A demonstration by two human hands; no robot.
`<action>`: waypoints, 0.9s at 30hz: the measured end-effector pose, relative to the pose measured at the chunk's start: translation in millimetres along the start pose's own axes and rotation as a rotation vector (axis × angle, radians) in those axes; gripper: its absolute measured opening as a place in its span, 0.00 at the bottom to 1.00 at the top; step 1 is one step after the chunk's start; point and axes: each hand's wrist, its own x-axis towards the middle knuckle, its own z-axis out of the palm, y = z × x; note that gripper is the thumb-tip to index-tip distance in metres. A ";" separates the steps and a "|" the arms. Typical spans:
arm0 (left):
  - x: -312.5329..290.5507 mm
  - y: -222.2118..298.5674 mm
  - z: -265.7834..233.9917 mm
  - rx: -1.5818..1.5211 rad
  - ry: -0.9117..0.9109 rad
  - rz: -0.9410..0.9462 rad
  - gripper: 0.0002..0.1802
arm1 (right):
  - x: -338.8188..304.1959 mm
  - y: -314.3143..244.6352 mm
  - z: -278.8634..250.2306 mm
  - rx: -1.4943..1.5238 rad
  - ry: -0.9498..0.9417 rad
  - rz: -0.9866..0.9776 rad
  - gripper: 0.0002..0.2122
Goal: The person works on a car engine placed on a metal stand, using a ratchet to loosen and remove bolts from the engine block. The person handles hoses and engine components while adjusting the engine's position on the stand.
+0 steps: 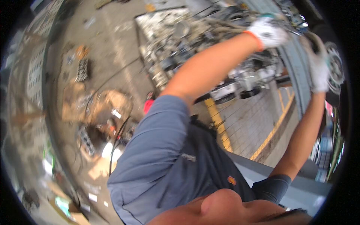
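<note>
My left hand (268,34) wears a white glove with an orange cuff. It reaches across a heap of metal engine parts (210,33), up to the edge of a long blue-grey metal beam (294,63). Motion smears its fingers, and what they touch is unclear. On the far side of the beam is my right hand (318,69), also in a white glove. Its fingers seem bent near a dark gap, but blur hides whether they hold anything. A round silver wheel-like part (335,67) sits just right of this hand.
Below the parts lies a grated floor with yellow lines (219,129). On the concrete at left are flattened cardboard (75,101), a metal engine part (83,70), another engine part (87,140) and a dark cable (112,77). A red object (149,106) stands beside my left sleeve.
</note>
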 end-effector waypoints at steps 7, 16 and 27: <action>-7.2 7.8 -35.7 -0.647 0.065 -0.400 0.16 | 31.1 -33.3 -8.3 -0.506 0.151 -0.434 0.16; -20.4 5.7 -9.9 -1.019 0.318 -0.518 0.17 | 18.2 -65.6 6.3 -0.204 0.418 -0.419 0.21; -15.8 8.8 -29.6 -1.559 0.423 -0.730 0.21 | -98.1 6.1 68.0 0.044 0.594 0.092 0.28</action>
